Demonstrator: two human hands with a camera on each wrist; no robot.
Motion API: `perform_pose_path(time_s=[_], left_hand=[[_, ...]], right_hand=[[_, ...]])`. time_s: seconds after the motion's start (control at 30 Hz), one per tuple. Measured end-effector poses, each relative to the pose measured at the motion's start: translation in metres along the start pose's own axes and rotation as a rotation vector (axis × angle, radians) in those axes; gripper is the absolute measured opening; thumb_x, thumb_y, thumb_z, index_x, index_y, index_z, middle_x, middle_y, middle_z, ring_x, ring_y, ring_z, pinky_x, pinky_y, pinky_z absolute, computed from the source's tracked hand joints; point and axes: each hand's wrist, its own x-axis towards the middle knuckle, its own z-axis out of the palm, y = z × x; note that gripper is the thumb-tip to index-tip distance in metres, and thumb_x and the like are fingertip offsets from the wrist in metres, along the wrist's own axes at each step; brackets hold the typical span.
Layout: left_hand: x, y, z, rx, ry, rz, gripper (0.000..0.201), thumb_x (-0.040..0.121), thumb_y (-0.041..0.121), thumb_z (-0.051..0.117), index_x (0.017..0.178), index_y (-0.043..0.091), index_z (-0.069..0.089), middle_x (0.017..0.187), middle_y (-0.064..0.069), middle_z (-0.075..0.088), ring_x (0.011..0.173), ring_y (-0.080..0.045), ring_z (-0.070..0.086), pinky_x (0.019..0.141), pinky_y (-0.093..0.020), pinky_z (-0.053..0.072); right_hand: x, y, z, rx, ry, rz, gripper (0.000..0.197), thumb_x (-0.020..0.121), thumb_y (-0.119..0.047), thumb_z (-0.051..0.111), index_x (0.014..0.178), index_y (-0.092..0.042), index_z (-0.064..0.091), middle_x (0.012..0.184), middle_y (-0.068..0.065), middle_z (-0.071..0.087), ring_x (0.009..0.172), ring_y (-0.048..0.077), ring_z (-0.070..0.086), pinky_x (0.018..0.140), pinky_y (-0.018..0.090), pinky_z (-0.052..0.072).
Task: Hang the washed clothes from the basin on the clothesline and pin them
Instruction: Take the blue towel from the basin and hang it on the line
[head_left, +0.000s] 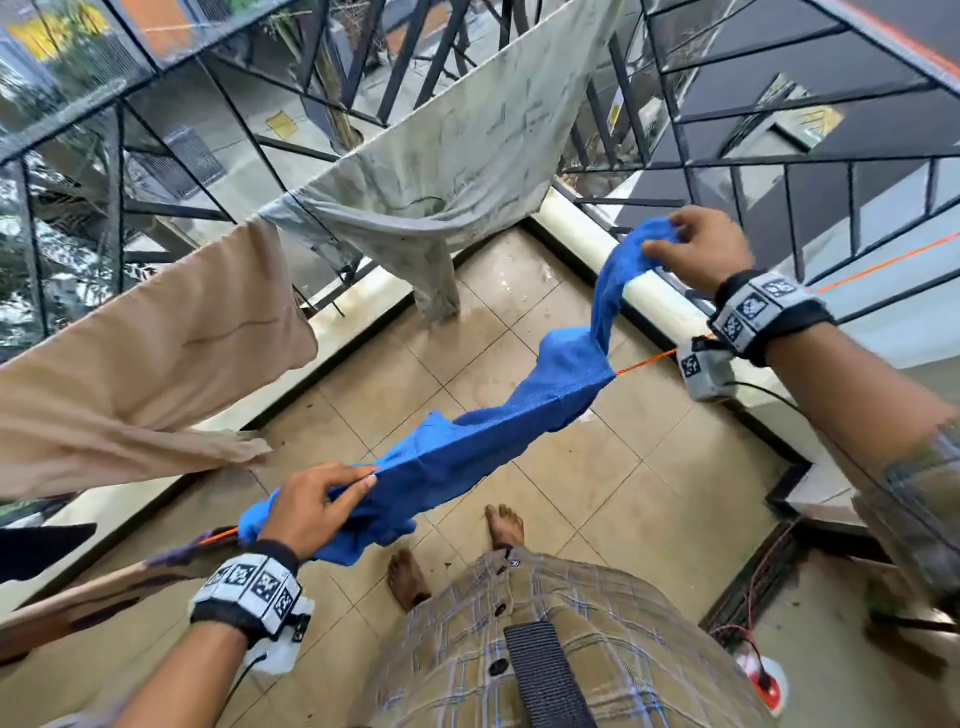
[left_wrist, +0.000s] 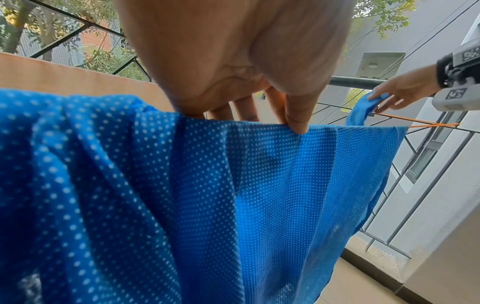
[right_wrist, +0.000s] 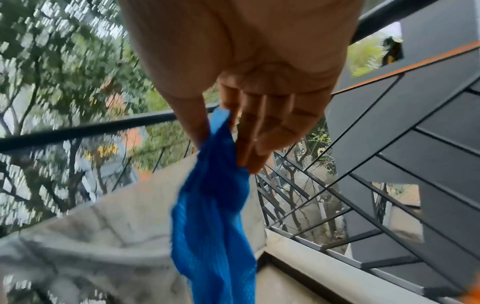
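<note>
Nearest, your left hand (head_left: 311, 499): thumb and fingers pinched on the near top edge of the blue mesh garment (head_left: 467, 447), right at the orange clothesline (head_left: 647, 362).

Item, blue mesh garment: draped along the line between your hands, bunched and twisted toward its far end, near half hanging flat in the left wrist view.

Item, your right hand (head_left: 698, 249): thumb and fingertips pinched on the far corner of the garment, lifted above the line.

Step in hand, by my judgement: spreading the piece out along the line; pinning not yet begun. No pegs show in any view, nor the basin.

Next move likely calls for you to draw the far corner outward, untwist the bunched part, lay it over the line, then free one hand for a peg.

Beyond: tan cloth (head_left: 145, 358) hung to the left, close to your left hand, limiting room that way. Farther: pale grey cloth (head_left: 457, 140) over the black railing (head_left: 779, 161). A white ledge (head_left: 660, 301) runs under the far corner.
</note>
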Motion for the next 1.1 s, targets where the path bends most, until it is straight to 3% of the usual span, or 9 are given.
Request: perform_pose_path(time_s=[0.13, 0.27, 0.4, 0.5, 0.57, 0.67, 0.8, 0.97, 1.1], left_hand=[[-0.001, 0.002, 0.000, 0.010, 0.014, -0.002, 0.032, 0.083, 0.058, 0.056, 0.098, 0.039, 0.075, 0.095, 0.020, 0.073, 0.095, 0.005, 0.064, 0.087, -0.015, 0.047], [-0.002, 0.006, -0.001, 0.024, 0.016, -0.022, 0.014, 0.090, 0.034, 0.070, 0.101, 0.031, 0.078, 0.095, 0.017, 0.074, 0.093, 0.002, 0.065, 0.086, -0.023, 0.049], [-0.001, 0.008, 0.000, 0.050, -0.003, -0.025, 0.012, 0.089, 0.039, 0.068, 0.099, 0.041, 0.074, 0.093, 0.020, 0.072, 0.091, 0.002, 0.064, 0.081, -0.010, 0.043], [-0.001, 0.010, 0.001, 0.033, 0.012, -0.064, 0.014, 0.089, 0.028, 0.071, 0.101, 0.032, 0.078, 0.090, 0.033, 0.069, 0.092, 0.003, 0.064, 0.079, -0.002, 0.039], [-0.001, 0.014, -0.001, 0.022, 0.008, -0.063, 0.016, 0.089, 0.026, 0.072, 0.097, 0.040, 0.075, 0.097, 0.040, 0.064, 0.094, 0.007, 0.063, 0.081, -0.002, 0.039], [-0.002, 0.016, -0.005, 0.017, -0.006, -0.076, 0.022, 0.089, 0.028, 0.071, 0.092, 0.050, 0.067, 0.097, 0.042, 0.064, 0.095, 0.014, 0.060, 0.082, -0.003, 0.041], [-0.002, 0.019, -0.008, 0.033, -0.018, -0.100, 0.011, 0.090, 0.039, 0.066, 0.091, 0.050, 0.067, 0.095, 0.025, 0.071, 0.096, 0.005, 0.061, 0.086, -0.014, 0.043], [0.003, 0.021, -0.021, 0.077, 0.094, -0.184, 0.008, 0.092, 0.033, 0.067, 0.088, 0.039, 0.071, 0.091, 0.008, 0.073, 0.092, -0.013, 0.065, 0.085, -0.025, 0.042], [0.011, 0.007, -0.037, 0.249, 0.130, -0.381, 0.019, 0.092, 0.035, 0.066, 0.102, 0.022, 0.075, 0.097, -0.003, 0.075, 0.097, -0.027, 0.068, 0.086, -0.036, 0.047]], right_hand=[[-0.023, 0.004, 0.016, -0.132, -0.027, 0.055, 0.024, 0.082, -0.037, 0.069, 0.103, -0.028, 0.068, 0.101, -0.002, 0.073, 0.104, 0.025, 0.065, 0.087, 0.032, 0.047], [-0.062, 0.008, 0.027, -0.127, 0.017, -0.024, 0.016, 0.080, -0.042, 0.065, 0.085, -0.027, 0.070, 0.080, -0.002, 0.068, 0.086, 0.027, 0.065, 0.072, 0.031, 0.045], [-0.115, 0.021, 0.044, -0.062, 0.085, -0.035, 0.018, 0.081, -0.039, 0.067, 0.082, -0.021, 0.069, 0.067, -0.008, 0.059, 0.073, 0.021, 0.060, 0.067, 0.030, 0.045], [-0.146, 0.035, 0.062, -0.071, 0.000, 0.009, 0.014, 0.081, -0.036, 0.068, 0.077, -0.024, 0.066, 0.065, -0.010, 0.058, 0.072, 0.021, 0.059, 0.066, 0.032, 0.046], [-0.158, 0.047, 0.078, -0.090, -0.114, 0.063, 0.012, 0.081, -0.039, 0.066, 0.077, -0.028, 0.064, 0.069, -0.011, 0.061, 0.076, 0.021, 0.062, 0.066, 0.031, 0.047], [-0.164, 0.062, 0.104, -0.064, -0.324, 0.123, 0.024, 0.084, -0.046, 0.066, 0.105, -0.033, 0.064, 0.084, -0.012, 0.067, 0.087, 0.019, 0.066, 0.078, 0.033, 0.050], [-0.161, 0.065, 0.133, 0.110, -0.414, 0.211, 0.040, 0.088, -0.046, 0.065, 0.124, -0.032, 0.054, 0.102, -0.005, 0.068, 0.098, 0.019, 0.063, 0.088, 0.035, 0.048], [-0.148, 0.061, 0.155, 0.308, -0.411, 0.285, 0.016, 0.086, -0.036, 0.059, 0.100, -0.028, 0.064, 0.096, -0.001, 0.067, 0.095, 0.024, 0.064, 0.088, 0.050, 0.054], [-0.149, 0.052, 0.151, 0.430, -0.335, 0.250, 0.026, 0.076, -0.028, 0.051, 0.086, -0.010, 0.068, 0.082, 0.008, 0.066, 0.081, 0.016, 0.056, 0.081, 0.040, 0.049]])
